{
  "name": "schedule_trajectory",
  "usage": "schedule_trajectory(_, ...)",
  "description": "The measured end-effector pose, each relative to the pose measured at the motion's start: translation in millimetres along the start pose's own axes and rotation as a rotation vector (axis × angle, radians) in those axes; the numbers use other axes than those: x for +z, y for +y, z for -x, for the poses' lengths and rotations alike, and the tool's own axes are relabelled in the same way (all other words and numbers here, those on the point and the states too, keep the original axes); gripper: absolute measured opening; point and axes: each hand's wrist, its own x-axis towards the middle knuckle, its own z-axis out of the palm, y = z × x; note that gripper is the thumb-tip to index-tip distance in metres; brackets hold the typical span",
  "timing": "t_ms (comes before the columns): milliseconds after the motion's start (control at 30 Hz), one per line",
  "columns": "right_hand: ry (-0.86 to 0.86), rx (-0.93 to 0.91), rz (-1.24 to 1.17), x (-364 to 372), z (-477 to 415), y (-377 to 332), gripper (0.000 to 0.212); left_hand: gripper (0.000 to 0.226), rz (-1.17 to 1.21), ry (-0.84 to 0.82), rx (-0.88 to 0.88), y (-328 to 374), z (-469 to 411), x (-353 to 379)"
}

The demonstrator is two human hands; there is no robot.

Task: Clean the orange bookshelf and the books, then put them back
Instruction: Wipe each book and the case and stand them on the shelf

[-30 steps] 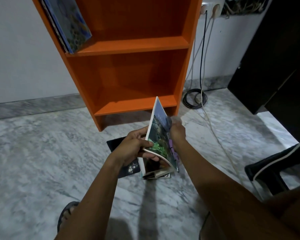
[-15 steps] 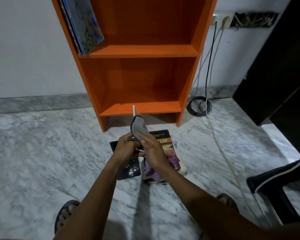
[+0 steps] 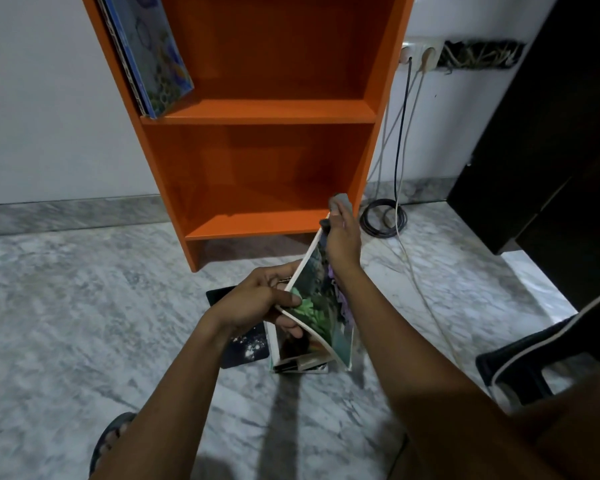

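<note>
Book (image 3: 312, 306): thin, probably light and floppy; tilted above the floor pile (image 3: 302, 363), before the orange bookshelf's (image 3: 267, 112) bottom edge.
My left hand (image 3: 257, 299): pinches its side edge.
My right hand (image 3: 342, 240): clutches a cloth (image 3: 340, 202) at its top corner.
Best hold: spine side; the cover looks slippery.

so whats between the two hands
A book: the left hand grips its left edge, and the right hand, holding a grey cloth, is at its top corner on the other side. Head view.

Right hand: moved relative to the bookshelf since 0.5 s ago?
Yes: the right hand went forward and right, toward the right post of the orange bookshelf.
</note>
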Motion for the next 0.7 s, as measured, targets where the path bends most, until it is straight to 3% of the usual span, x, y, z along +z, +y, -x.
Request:
schedule_trajectory(267,-0.051,0.357,-0.089,-8.6,20.1,44.7,0.032,0.066,0.178,0.121,0.105,10.3,-1.3,-13.4)
schedule_trajectory(400,-0.106,0.224,0.027,11.9,46.8,26.7,0.038,0.065,0.165,0.249,0.134,10.4,-4.3,-17.5)
schedule_trajectory(567,-0.352,0.049,-0.202,32.3,74.0,6.9,0.044,0.061,0.118,0.398,0.194,3.3,-6.1,-14.1)
schedule_trajectory(700,-0.415,-0.150,-0.127,33.4,78.9,25.7,0.041,0.062,0.146,0.407,0.168,3.0,-0.3,-19.2)
